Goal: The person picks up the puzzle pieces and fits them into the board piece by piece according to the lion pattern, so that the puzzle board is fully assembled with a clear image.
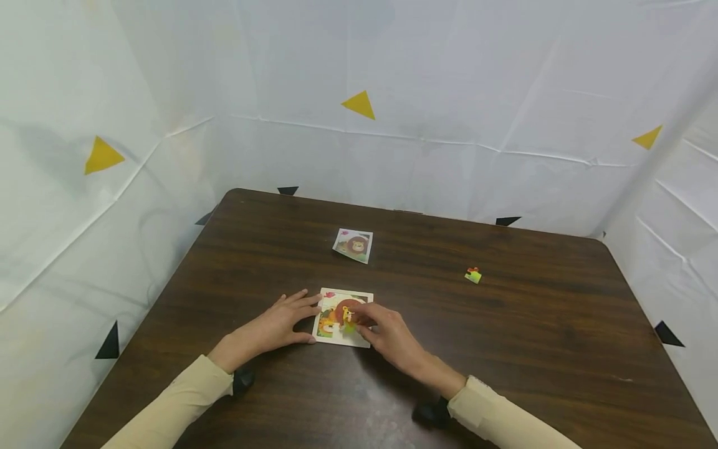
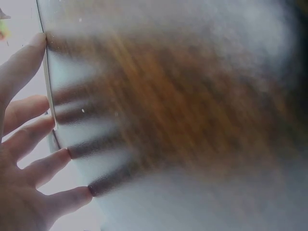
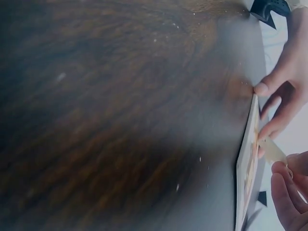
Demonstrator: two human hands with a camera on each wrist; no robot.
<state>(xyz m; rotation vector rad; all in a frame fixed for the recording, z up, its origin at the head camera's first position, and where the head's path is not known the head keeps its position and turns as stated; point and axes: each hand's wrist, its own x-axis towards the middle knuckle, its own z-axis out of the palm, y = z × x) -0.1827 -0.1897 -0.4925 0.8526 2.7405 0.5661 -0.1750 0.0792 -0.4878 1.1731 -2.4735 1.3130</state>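
Note:
A square lion jigsaw board (image 1: pixel 343 342) with a pale border lies on the dark wooden table, partly filled with coloured pieces. My left hand (image 1: pixel 280 323) rests along its left side, fingers spread and fairly straight, thumb at the lower left corner. In the left wrist view the fingertips (image 2: pixel 37 39) of that hand stand right at the board's edge. Over the board's right half, my right hand (image 1: pixel 395 340) pinches a puzzle piece (image 3: pixel 273 151) between thumb and fingers. The right wrist view shows this piece tilted, close over the board's surface.
Beyond the board lies a printed lion picture card (image 1: pixel 352 245) with a slightly raised corner. A loose puzzle piece (image 1: pixel 473 275), green and orange, sits farther right on the table (image 1: pixel 538 337). White sheeting (image 1: pixel 449 75) with yellow and black triangles surrounds the table's back and sides.

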